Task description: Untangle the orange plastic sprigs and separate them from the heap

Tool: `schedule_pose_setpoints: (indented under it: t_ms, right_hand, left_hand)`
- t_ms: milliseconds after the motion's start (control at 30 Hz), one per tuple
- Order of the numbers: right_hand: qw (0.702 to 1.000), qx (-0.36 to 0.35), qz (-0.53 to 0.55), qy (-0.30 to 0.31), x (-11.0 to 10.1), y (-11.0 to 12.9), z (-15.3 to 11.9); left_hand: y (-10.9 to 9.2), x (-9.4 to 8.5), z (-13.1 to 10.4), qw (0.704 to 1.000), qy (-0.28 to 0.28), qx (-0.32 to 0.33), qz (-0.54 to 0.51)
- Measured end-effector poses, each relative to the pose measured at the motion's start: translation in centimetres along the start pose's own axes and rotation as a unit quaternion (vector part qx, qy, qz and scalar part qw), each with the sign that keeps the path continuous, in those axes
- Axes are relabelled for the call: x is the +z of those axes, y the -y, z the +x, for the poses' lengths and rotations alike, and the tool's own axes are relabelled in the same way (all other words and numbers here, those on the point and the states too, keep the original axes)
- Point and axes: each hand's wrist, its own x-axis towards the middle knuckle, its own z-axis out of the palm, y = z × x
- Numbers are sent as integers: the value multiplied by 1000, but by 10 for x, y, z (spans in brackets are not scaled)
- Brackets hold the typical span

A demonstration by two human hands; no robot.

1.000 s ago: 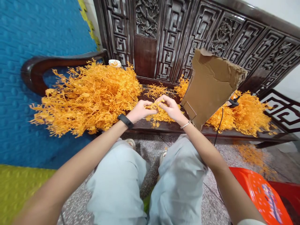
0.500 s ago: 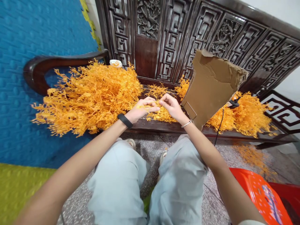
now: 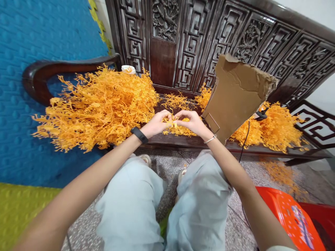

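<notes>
My left hand (image 3: 157, 123) and my right hand (image 3: 192, 122) meet over the dark wooden bench, each pinching a small orange branching piece (image 3: 172, 122) between fingertips. Thin orange strands stick up between the two hands. Beneath and just behind them, loose orange pieces (image 3: 176, 101) lie on the bench. A large heap of orange branching pieces (image 3: 104, 108) spreads to the left of my left hand. To the right of my right hand, a brown cardboard sheet (image 3: 235, 94) leans upright, with a thin metal wire frame at its lower left.
A white cup (image 3: 128, 69) stands behind the left heap. More orange heaps (image 3: 277, 129) lie on the right, with a black clip and cable. The bench has a carved back (image 3: 163, 62) and curved armrest (image 3: 36, 82). A red stool (image 3: 285, 209) is at lower right.
Both hands have shifted slightly, and the right fingers have moved down and closer to the left ones. The orange piece now stands up between the fingertips instead of lying across the left hand.
</notes>
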Motion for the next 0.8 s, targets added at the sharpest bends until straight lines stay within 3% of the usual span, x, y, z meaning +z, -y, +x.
schedule_pose_setpoints:
  t_ms: [133, 367, 800]
  right_hand:
    - [1000, -5, -7, 1, -2, 0, 0]
    - [984, 34, 164, 64, -4, 9, -1]
    - [996, 46, 66, 24, 6, 8, -1]
  left_hand:
    - [-1, -1, 0, 1000, 3, 6, 0]
    - [-14, -5, -4, 996, 50, 25, -67]
    - [-1, -3, -1, 1000, 2, -6, 8]
